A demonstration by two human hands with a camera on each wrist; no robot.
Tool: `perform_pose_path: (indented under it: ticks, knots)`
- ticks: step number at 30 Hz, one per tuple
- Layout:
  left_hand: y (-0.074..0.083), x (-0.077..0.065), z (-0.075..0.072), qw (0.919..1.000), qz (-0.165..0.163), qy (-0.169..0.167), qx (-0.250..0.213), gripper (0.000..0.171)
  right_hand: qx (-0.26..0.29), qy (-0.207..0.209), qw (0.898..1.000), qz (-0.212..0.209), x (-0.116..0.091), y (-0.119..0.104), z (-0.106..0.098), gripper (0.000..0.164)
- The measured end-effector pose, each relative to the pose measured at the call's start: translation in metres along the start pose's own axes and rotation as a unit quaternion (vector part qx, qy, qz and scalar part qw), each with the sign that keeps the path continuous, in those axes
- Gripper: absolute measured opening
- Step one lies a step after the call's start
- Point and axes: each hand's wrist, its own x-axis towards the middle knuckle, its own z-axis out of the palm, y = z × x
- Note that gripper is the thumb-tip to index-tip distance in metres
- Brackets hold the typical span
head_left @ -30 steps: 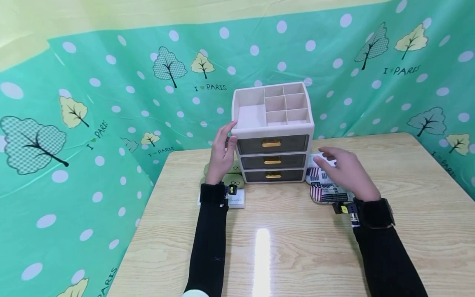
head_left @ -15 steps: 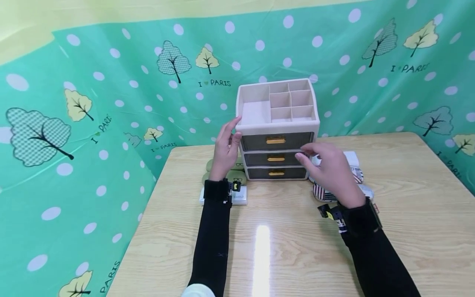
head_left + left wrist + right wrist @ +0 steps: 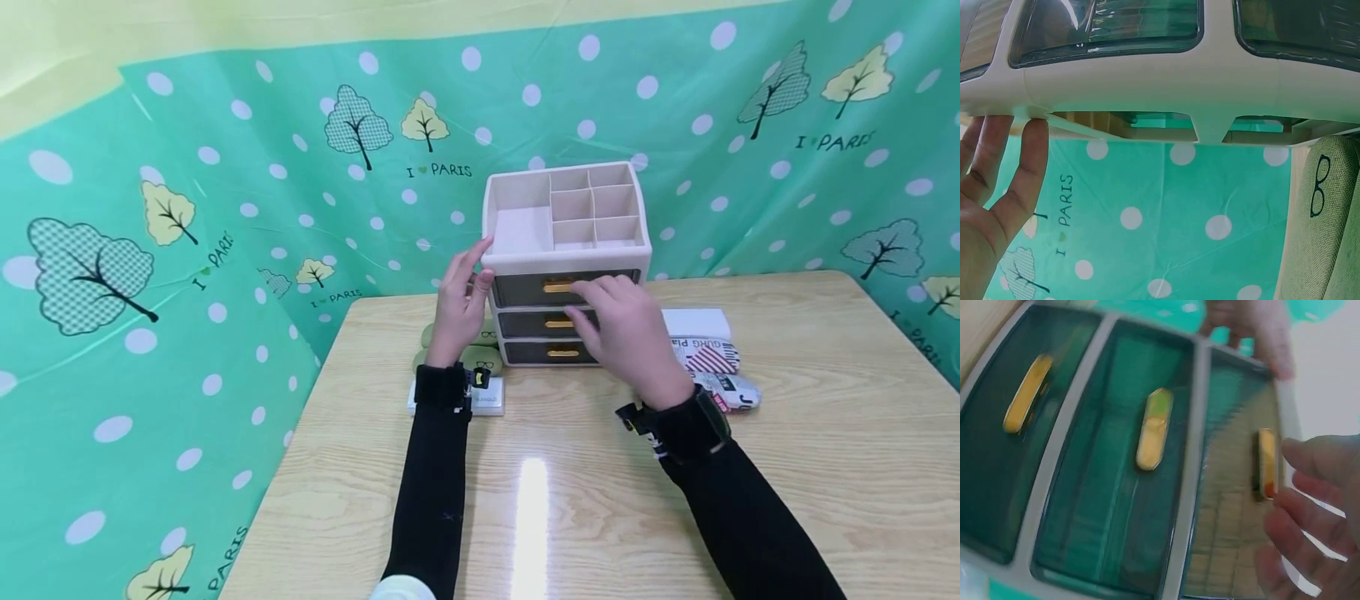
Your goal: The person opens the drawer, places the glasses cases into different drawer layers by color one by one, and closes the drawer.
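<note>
A white desktop organizer (image 3: 525, 264) stands at the back of the table, its three dark drawers pushed in. My left hand (image 3: 460, 310) touches the organizer's upper left side with its fingertips; the left wrist view shows those fingers (image 3: 1034, 147) fairly straight against the white edge. My right hand (image 3: 633, 333) reaches in front of the drawers, thumb and fingers apart. In the right wrist view, its fingertips are right by the gold handle (image 3: 1267, 464) of the top drawer (image 3: 1235, 487). Nothing shows inside that hand. Part of the drawer fronts is hidden behind it in the head view.
Green cases with a glasses print (image 3: 482, 360) and a white box (image 3: 489, 397) lie left of the organizer. On its right are newspaper-print cases (image 3: 708, 357) and a white box (image 3: 697, 323). A polka-dot curtain (image 3: 300, 150) hangs close behind the table (image 3: 600, 500).
My right hand has moved left from above the patterned cases to the top drawer's handle, uncovering those cases. My left hand stays at the organizer's side. The head view has shifted slightly.
</note>
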Motion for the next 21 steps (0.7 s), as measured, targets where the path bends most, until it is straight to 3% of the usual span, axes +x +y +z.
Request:
perform_pose_path:
  ticks: [2,4,6,9,12,18,21]
  knots:
    - [0.000,-0.001,0.000,1.0000,-0.001,0.000,0.000,0.057,-0.007,0.022,0.999,0.031,0.002,-0.006,0.004,0.024]
    - [0.000,-0.001,0.000,1.0000,-0.002,-0.001,-0.004,0.056,0.029,0.035,0.994,0.102,0.002,-0.012,0.009,0.025]
    - [0.000,-0.001,0.000,1.0000,-0.004,-0.002,-0.008,0.055,0.093,0.047,0.976,0.190,0.003,-0.016,0.012,0.030]
    - [-0.001,-0.001,0.000,0.9999,-0.007,-0.003,-0.010,0.055,0.188,0.038,0.931,0.310,0.003,-0.020,0.017,0.042]
    - [-0.001,-0.001,0.000,0.9999,-0.008,-0.003,-0.007,0.054,0.249,0.017,0.888,0.386,0.006,-0.020,0.019,0.055]
    - [0.000,-0.001,0.000,1.0000,-0.002,-0.004,-0.005,0.053,0.364,0.008,0.807,0.465,0.010,-0.021,0.024,0.059]
    - [0.000,-0.001,0.000,1.0000,0.003,-0.003,-0.003,0.053,0.403,0.009,0.776,0.485,0.013,-0.023,0.026,0.059]
